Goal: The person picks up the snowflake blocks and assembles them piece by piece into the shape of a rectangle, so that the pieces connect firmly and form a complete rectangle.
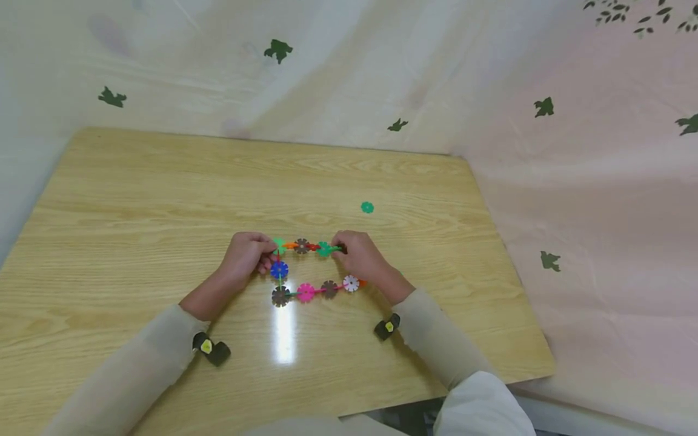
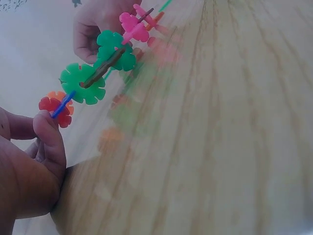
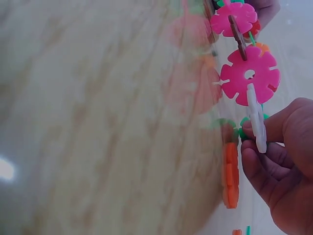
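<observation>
A chain of slotted plastic snowflake discs forms a bent, roughly rectangular outline on the table. My left hand (image 1: pixel 246 257) pinches its far left corner at a light green disc (image 1: pixel 280 246). Down that left side are a blue disc (image 1: pixel 279 270) and a brown disc (image 1: pixel 280 296). With thumb and fingers my right hand (image 1: pixel 360 257) pinches the far side's right end, at a green disc (image 1: pixel 325 249). The near side holds a pink disc (image 1: pixel 306 293) and a white disc (image 1: pixel 351 283). In the right wrist view an orange disc (image 3: pixel 231 176) stands edge-on beside the right fingertips.
One loose green disc (image 1: pixel 368 207) lies on the wooden table (image 1: pixel 163 188) beyond my right hand. A pale cloth with leaf-like prints (image 1: pixel 338 91) hangs behind the table and along its right. The table's near edge runs close to my body.
</observation>
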A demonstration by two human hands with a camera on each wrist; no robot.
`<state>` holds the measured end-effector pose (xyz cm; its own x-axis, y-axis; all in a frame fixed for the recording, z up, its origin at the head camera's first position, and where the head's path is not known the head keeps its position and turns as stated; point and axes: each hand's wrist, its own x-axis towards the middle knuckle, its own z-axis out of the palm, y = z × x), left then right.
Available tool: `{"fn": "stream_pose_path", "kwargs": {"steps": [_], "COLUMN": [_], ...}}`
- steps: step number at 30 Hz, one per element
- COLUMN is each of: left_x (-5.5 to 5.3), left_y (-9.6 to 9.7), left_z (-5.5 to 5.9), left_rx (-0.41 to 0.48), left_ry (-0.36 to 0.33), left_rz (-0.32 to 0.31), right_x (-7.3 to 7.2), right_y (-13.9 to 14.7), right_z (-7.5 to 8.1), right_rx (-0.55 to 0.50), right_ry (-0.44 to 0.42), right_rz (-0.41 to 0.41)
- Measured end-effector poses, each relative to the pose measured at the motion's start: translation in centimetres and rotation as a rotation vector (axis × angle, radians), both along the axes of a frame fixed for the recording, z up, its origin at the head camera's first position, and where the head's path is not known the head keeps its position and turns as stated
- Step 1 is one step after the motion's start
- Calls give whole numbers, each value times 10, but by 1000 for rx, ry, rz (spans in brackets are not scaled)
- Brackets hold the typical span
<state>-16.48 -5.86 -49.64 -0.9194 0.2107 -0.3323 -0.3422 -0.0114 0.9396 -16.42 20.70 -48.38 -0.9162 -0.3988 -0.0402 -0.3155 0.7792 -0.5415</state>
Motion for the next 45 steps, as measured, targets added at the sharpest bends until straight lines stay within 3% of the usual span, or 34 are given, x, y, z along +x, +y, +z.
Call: {"fn": "stream_pose_path", "kwargs": {"steps": [11,19,26,36,45], "left_x": [-2,0,0,1,3], "left_y": [12,11,10,6,7], "left_z": [5,5,2,2,0], "left_rx": [-38,-111,-110,-63,-94], "left_ry": [11,37,49,5,49], "left_rz": [-26,-4,4,6,6], "right_x": [0,-2,-4,-3,-2], "right_y": [12,11,9,6,7], "right_z": [8,13,10,1,-3], "right_rx": [43,39,24,-30,-70], "right_ry": [44,39,58,93,101], "right_rz": [37,98,110,102,96]}}
